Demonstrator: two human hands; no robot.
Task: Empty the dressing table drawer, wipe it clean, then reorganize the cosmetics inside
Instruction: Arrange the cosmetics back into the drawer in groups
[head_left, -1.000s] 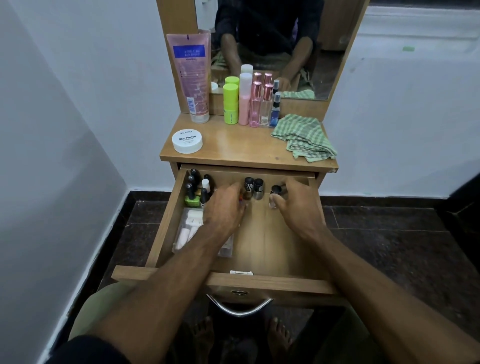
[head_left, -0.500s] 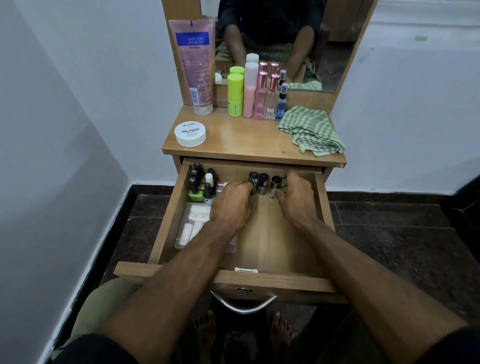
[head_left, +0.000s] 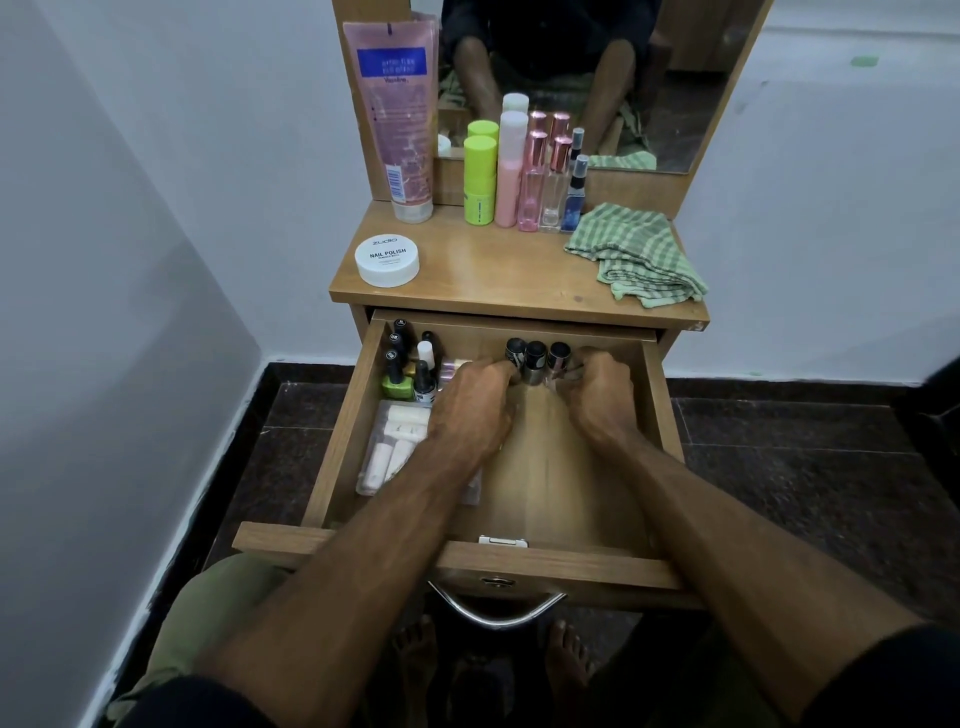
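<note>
At the drawer's (head_left: 343, 447) back, I see both hands curled around small bottles (head_left: 535, 358): left hand (head_left: 475, 410), right hand (head_left: 597, 395), grip seemingly closed. Light, slick glass; I'd hold bodies, not caps.

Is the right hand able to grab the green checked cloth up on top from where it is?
Probably yes. The right hand is in the open drawer, and the green checked cloth lies just above on the tabletop's right side, with nothing on top of it or between.
</note>
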